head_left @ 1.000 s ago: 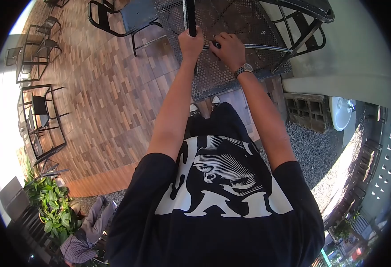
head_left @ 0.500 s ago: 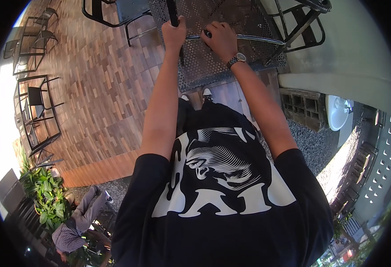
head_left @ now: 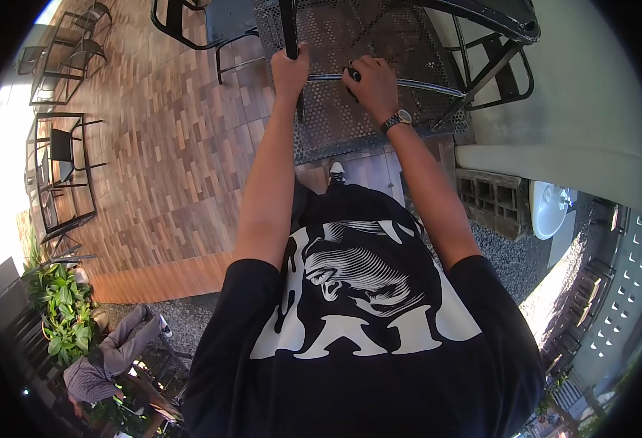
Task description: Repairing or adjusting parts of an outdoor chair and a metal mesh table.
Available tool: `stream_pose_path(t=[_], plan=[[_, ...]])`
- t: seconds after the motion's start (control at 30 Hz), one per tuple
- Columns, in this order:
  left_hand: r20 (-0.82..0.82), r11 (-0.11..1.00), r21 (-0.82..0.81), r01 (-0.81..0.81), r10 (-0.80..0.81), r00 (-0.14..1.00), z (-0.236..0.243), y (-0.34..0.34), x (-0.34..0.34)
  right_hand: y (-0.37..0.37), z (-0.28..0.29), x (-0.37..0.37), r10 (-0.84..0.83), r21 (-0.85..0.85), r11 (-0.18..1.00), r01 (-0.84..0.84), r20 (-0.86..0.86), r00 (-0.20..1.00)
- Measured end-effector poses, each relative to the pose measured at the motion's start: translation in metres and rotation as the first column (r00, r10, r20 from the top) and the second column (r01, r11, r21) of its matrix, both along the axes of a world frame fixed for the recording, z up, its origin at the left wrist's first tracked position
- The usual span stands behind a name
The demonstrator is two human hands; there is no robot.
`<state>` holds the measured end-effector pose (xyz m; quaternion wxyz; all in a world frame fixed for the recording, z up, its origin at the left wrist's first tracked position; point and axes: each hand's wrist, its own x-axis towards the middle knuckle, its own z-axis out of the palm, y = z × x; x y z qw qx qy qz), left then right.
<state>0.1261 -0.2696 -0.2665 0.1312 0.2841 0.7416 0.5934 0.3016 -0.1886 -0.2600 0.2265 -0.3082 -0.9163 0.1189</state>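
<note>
A black metal chair (head_left: pixel 474 13) rests upturned on a dark perforated metal table (head_left: pixel 335 139), its frame reaching over the top and right of the table. My left hand (head_left: pixel 290 71) is closed round one of its upright black legs (head_left: pixel 289 29). Between my arms runs a shiny, bare-looking crossbar (head_left: pixel 427 87). Over that bar my right hand (head_left: pixel 373 86) is closed, with a small black object (head_left: pixel 352 75) showing between thumb and fingers; its kind I cannot make out. A watch (head_left: pixel 397 120) circles my right wrist.
Another black chair (head_left: pixel 232 29) stands at the table's left, and one more (head_left: pixel 507 73) by the pale wall. Wooden flooring (head_left: pixel 175 160) spreads leftward to a step edge. Concrete blocks (head_left: pixel 490 201) and a white basin (head_left: pixel 551 208) lie right. A seated person (head_left: pixel 98 376) is at lower left.
My right hand has shifted slightly right along the crossbar. The whole view has tilted a little, so table and hands appear lower. My left hand keeps its hold on the leg.
</note>
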Motion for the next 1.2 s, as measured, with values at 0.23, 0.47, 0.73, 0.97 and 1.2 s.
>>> stream_pose_path(t=[0.23, 0.47, 0.73, 0.97, 1.2], plan=[[-0.076, 1.000, 0.006, 0.005, -0.004, 0.997, -0.0086, -0.0026, -0.0003, -0.0039, -0.0012, 0.0044, 0.019, 0.020, 1.000, -0.018, -0.066, 0.998], [-0.072, 1.000, 0.012, 0.011, -0.010, 0.997, -0.0065, -0.0027, 0.0004, -0.0015, -0.0025, 0.0048, 0.015, -0.024, 1.000, -0.016, -0.033, 0.999], [-0.051, 1.000, 0.008, -0.004, 0.005, 0.999, -0.0081, -0.0002, -0.0012, -0.0012, -0.0078, 0.0011, 0.000, 0.014, 1.000, 0.001, -0.077, 0.997], [-0.076, 1.000, 0.001, 0.010, -0.010, 0.997, -0.0053, -0.0055, 0.0037, -0.0071, -0.0053, 0.0043, -0.044, 0.011, 0.999, 0.044, -0.042, 0.998], [-0.071, 1.000, 0.027, 0.013, -0.011, 0.997, -0.0004, -0.0028, 0.0030, -0.0058, -0.0060, 0.0016, -0.057, -0.002, 0.998, 0.057, -0.040, 0.998]])
